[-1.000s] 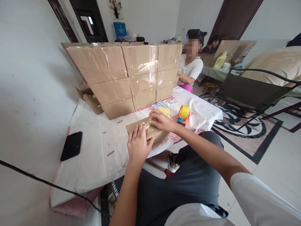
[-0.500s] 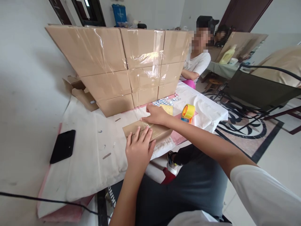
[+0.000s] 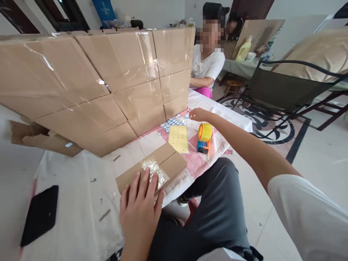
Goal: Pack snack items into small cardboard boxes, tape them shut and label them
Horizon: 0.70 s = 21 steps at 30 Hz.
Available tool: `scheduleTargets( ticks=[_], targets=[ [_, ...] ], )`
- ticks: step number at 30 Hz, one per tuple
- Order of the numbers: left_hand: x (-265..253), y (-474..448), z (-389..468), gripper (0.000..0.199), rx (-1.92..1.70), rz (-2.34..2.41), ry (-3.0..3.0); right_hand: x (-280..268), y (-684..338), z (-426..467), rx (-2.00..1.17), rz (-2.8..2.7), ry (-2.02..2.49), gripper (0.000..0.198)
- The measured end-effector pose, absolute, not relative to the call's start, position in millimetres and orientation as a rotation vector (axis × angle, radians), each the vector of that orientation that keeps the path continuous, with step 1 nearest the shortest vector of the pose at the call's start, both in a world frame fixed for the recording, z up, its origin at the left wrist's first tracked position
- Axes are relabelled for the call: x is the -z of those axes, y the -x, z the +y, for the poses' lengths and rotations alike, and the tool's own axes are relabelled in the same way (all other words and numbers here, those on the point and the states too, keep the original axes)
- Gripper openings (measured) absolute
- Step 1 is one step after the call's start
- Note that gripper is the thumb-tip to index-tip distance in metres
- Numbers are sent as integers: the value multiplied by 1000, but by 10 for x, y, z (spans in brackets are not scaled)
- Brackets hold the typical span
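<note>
A small flat cardboard box (image 3: 150, 165) lies on the table in front of me, with clear tape across its middle. My left hand (image 3: 141, 206) rests on the box's near side, its fingers spread over the taped part. Stretched out beyond the box, my right hand (image 3: 200, 114) is closed, fingers curled in, above small white and blue stickers (image 3: 171, 125). Whatever it may hold is hidden. Below that hand are a yellow sticker sheet (image 3: 178, 139) and a tape dispenser (image 3: 204, 137) with a yellow roll.
Stacked taped cartons (image 3: 122, 90) form a wall along the table's far side. An opened carton (image 3: 46, 139) sits at the left, and a black phone-like slab (image 3: 40, 214) lies near the wall. A person (image 3: 208, 61) sits behind the table; a dark folding chair (image 3: 288, 90) stands right.
My right hand has left the box and moved away toward the stickers. The left hand stays on the box. The view has swung to the right.
</note>
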<state>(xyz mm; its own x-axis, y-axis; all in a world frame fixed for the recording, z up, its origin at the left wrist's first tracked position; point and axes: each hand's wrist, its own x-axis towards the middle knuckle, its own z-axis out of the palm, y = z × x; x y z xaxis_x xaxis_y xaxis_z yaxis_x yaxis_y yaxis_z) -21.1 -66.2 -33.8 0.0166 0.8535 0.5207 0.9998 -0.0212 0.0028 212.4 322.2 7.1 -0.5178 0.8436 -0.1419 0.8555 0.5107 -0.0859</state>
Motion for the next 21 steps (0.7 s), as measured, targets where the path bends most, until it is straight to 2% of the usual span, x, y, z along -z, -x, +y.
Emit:
scheduleTargets(
  ticks=[5, 12, 16, 21],
  targets=[
    [276, 183, -651, 66, 474, -1943, 1987, 211, -1786, 3666, 277, 2630, -1265, 36],
    [88, 300, -633, 83, 464, -2069, 1852, 395, -1590, 3884, 269, 2605, -1189, 23],
    [41, 357, -556, 84, 476, -2003, 1863, 399, -1668, 3885, 340, 2646, -1183, 25],
    [-9, 307, -466, 77, 475, -1917, 1910, 297, -1734, 3842, 413, 2769, -1265, 14]
  ],
)
